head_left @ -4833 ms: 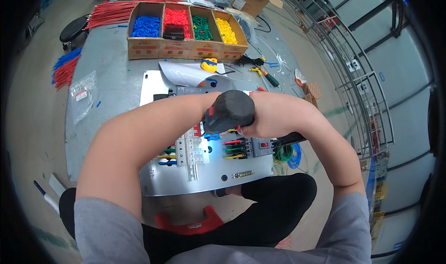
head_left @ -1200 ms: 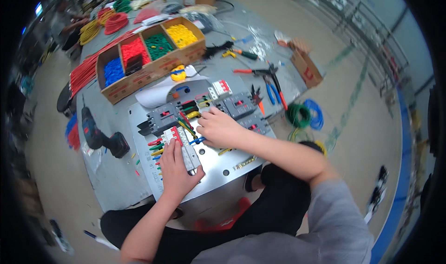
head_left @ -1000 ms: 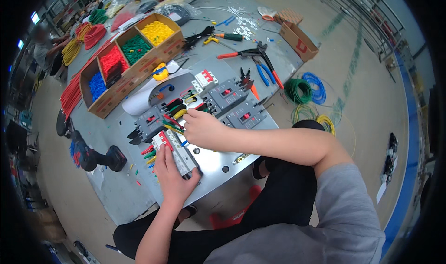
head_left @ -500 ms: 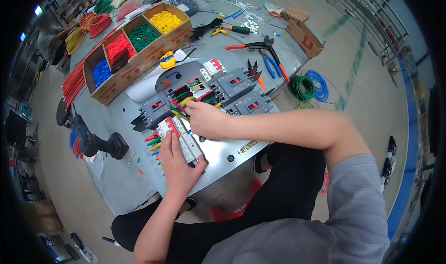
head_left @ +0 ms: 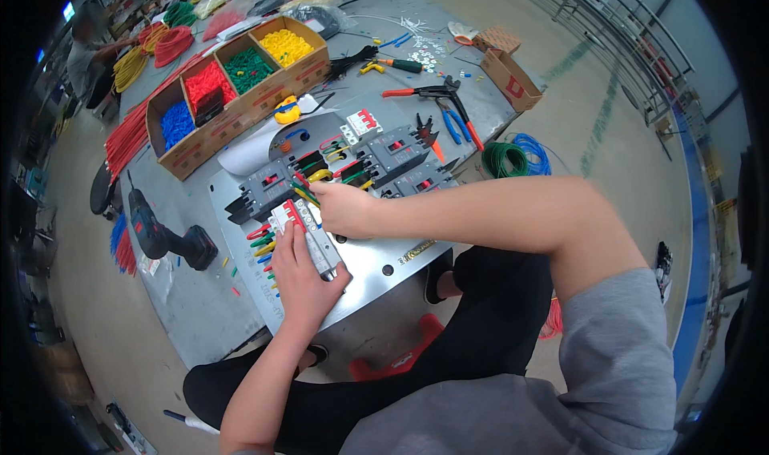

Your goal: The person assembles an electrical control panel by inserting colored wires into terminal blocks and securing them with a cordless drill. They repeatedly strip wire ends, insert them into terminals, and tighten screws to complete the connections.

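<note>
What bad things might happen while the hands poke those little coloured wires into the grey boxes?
The right hand is pushing among tightly packed coloured wires at the breakers, so a wire might slip into the wrong slot or bend. The left hand only rests flat on the white breaker row, which might shift on the metal plate. The cutters lie close to the forearm.

Single head-worn fisheye view, looking steeply down and forward, close over the metal panel [head_left: 376, 263] on the counter [head_left: 184, 311]; own forearms enter from the lower edge.
</note>
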Motion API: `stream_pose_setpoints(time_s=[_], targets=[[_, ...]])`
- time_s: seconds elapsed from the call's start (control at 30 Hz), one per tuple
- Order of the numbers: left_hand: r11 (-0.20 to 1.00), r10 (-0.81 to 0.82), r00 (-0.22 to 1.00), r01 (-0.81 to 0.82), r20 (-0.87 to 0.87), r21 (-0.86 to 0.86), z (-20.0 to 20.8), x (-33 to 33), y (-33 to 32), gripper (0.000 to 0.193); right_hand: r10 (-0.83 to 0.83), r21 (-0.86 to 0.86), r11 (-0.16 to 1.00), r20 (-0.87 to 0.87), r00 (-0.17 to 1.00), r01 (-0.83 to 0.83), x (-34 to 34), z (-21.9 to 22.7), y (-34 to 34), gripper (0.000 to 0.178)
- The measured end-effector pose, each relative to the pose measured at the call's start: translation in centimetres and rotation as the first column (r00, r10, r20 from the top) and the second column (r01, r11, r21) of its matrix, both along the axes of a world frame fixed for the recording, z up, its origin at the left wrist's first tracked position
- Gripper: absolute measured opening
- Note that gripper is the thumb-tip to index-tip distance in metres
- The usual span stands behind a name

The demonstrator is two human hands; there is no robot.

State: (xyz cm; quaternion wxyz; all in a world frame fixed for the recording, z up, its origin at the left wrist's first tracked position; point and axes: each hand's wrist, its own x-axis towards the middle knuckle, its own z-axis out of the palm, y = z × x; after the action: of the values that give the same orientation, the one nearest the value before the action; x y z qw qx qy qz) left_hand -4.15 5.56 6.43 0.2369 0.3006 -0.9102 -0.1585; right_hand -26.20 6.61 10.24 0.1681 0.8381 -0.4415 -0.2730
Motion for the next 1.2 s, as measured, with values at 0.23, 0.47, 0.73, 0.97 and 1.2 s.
stream_pose_setpoints(time_s=[0.23, 0.47, 0.73, 0.97, 1.2], targets=[[0.999, -0.035, 0.999, 0.035, -0.018, 0.009, 0.0, 0.1, -0.4, 0.104, -0.118, 0.062, 0.992, 0.205, 0.972, 0.107, -2.6, 1.2, -0.1, 0.013], [0.999, -0.043, 0.998, 0.044, -0.038, 0.02, -0.2, 0.4, -0.5, 0.105, -0.063, 0.178, 0.982, 0.025, 0.998, 0.057, -1.9, 2.1, -1.0, 0.018], [0.998, -0.055, 0.997, 0.056, -0.056, 0.017, -0.8, 0.5, -0.8, 0.103, -0.109, 0.272, 0.951, -0.151, 0.983, 0.147, 0.8, 1.7, -1.3, 0.021], [0.999, -0.044, 0.999, 0.044, -0.027, -0.006, -1.1, 0.5, -0.8, 0.101, -0.402, 0.35, 0.887, 0.269, 0.875, 0.3, -2.8, 6.7, -3.1, 0.014], [0.999, -0.048, 0.999, 0.048, -0.02, 0.02, -0.9, 0.5, -0.9, 0.102, -0.671, 0.578, 0.713, 0.396, 0.627, 0.397, -3.7, 7.0, -3.7, 0.029]])
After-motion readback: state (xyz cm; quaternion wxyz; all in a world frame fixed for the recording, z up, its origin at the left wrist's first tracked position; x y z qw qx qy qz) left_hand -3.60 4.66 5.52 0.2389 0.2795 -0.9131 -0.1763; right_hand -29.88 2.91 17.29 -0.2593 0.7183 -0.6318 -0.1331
